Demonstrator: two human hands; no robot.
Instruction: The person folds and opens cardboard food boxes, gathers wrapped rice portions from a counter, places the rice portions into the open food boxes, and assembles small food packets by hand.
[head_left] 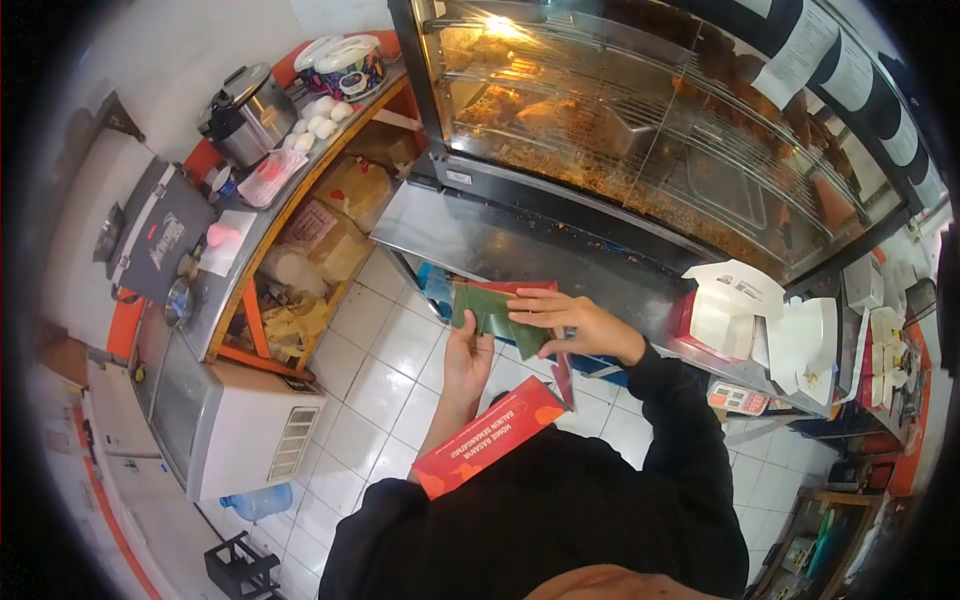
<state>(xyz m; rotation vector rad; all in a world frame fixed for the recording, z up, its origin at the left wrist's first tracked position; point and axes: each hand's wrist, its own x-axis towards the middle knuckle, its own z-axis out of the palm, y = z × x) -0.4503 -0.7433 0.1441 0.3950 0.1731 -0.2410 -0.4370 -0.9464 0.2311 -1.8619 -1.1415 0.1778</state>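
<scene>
A dark green piece of leaf (492,312), which looks like banana leaf, is held between my two hands. My left hand (466,362) grips its left side, with the thumb on the near face. Across the right part of the leaf lie the fingers of my right hand (580,326), thumb lower down near the leaf's bottom edge. Close to my body is a red cardboard box (490,438) with white printed lettering, tilted across my left forearm. More red card shows behind the leaf and below my right hand; how it joins the box is hidden.
Ahead stands a lit glass display warmer (600,130) on a steel counter (470,235). Open white-lined boxes (725,320) and a red scale (738,398) are to the right. A left-hand counter holds a steel pot (250,115). A water bottle (258,502) and black stool (240,568) are on the floor.
</scene>
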